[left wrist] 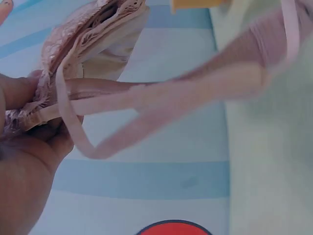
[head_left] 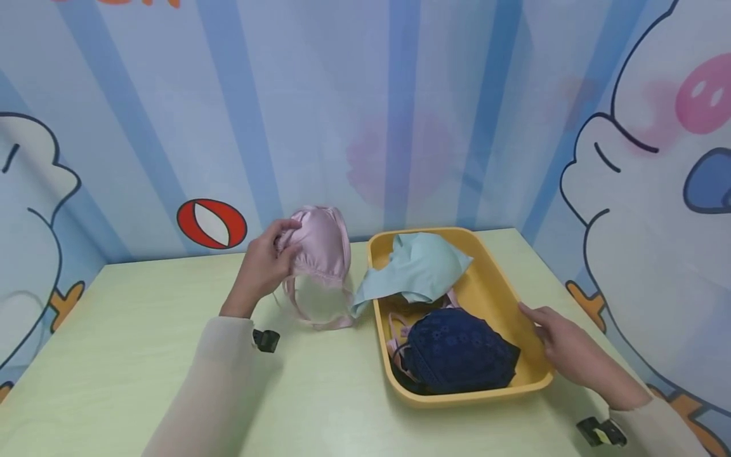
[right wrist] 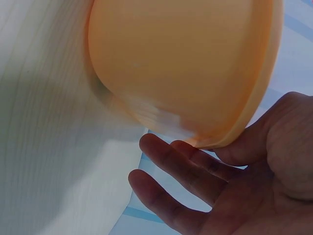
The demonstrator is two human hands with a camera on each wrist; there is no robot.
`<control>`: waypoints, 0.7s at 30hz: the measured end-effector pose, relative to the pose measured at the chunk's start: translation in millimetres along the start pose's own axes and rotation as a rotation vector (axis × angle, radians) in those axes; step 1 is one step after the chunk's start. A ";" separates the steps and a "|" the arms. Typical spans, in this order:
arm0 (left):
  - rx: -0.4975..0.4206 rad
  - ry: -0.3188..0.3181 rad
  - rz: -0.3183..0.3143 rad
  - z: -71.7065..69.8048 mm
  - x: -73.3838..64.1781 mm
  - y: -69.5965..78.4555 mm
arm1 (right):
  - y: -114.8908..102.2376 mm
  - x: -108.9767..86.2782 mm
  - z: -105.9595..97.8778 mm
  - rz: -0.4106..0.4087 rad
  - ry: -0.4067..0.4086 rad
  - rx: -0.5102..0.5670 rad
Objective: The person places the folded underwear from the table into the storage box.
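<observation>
My left hand (head_left: pixel 265 260) grips a pink satin bra (head_left: pixel 320 244) by its edge, holding it up left of a yellow tray (head_left: pixel 502 298). Its straps dangle below toward the table; in the left wrist view the lace edge (left wrist: pixel 73 44) is between thumb and fingers, with a blurred strap (left wrist: pixel 181 98) trailing right. At the tray's right side, my right hand (head_left: pixel 571 349) pinches the rim between thumb and fingers, the other fingers spread beneath in the right wrist view. Inside the tray lie a navy lace bra (head_left: pixel 462 349) and a mint-green garment (head_left: pixel 422 270), which drapes over the left rim.
The pale wood-grain table (head_left: pixel 171 304) runs back to a striped blue backdrop (head_left: pixel 320 95) with cartoon figures and a printed red ball (head_left: pixel 211 223). Pink straps (head_left: pixel 400 327) show beside the navy bra, partly hidden under it.
</observation>
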State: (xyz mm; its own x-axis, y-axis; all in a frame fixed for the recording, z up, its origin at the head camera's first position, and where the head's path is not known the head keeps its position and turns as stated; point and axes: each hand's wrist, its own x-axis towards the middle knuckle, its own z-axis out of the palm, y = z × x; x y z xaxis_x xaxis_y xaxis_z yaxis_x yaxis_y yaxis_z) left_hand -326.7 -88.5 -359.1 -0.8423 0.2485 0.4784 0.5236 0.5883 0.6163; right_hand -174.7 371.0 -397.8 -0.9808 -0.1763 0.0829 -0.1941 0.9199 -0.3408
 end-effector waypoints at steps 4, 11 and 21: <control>-0.024 0.074 0.093 -7.5 1.2 18.8 | 1.8 -1.0 0.0 -0.003 0.006 0.004; -0.103 0.173 0.279 -9.2 7.5 49.6 | 3.2 -2.3 -0.2 -0.003 0.012 -0.003; -0.200 0.222 0.417 7.4 23.9 85.5 | 1.2 -0.7 0.1 -0.007 0.026 -0.002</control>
State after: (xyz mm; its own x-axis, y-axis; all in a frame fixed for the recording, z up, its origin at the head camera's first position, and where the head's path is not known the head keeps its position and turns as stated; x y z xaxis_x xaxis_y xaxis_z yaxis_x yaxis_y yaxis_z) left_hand -303.0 -26.6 -299.6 -0.5201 0.2480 0.8173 0.8419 0.3097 0.4418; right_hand -174.3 372.1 -398.4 -0.9788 -0.1733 0.1094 -0.2006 0.9196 -0.3379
